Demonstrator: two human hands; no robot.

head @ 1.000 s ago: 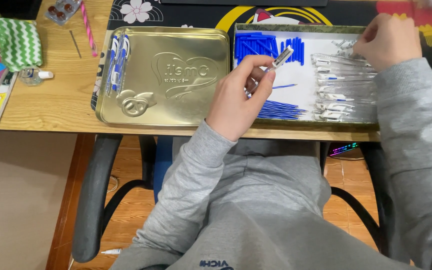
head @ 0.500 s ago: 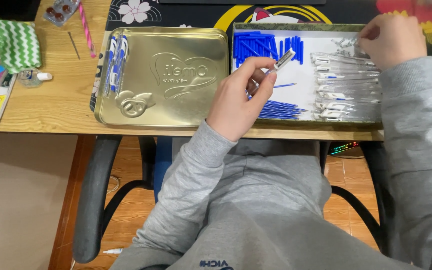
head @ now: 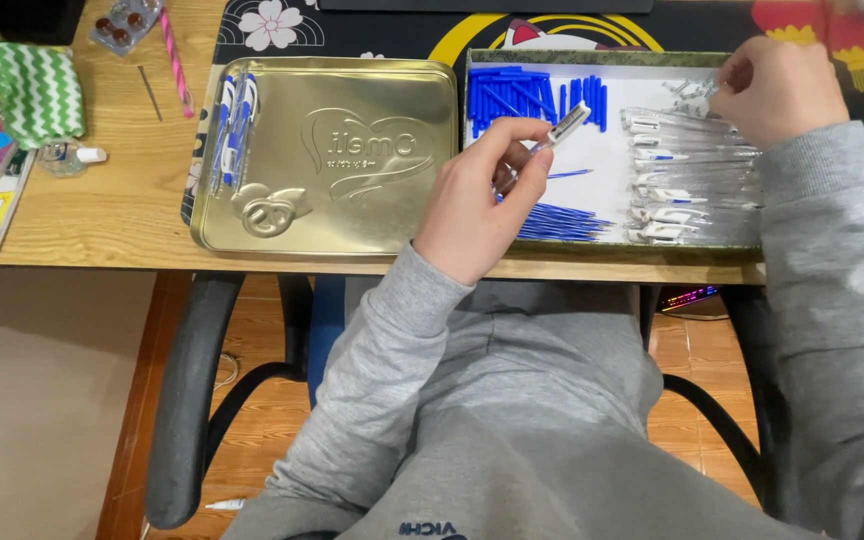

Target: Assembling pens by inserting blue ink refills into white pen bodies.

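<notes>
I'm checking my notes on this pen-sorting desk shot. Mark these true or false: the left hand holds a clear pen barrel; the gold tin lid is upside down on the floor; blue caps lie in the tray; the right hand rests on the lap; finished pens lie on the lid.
1. The left hand holds a clear pen barrel. True.
2. The gold tin lid lies on the floor. False: it lies on the desk.
3. Blue caps lie in the tray. True.
4. The right hand rests on the lap. False: it reaches into the tray's far corner.
5. Finished pens lie on the lid. True.
</notes>
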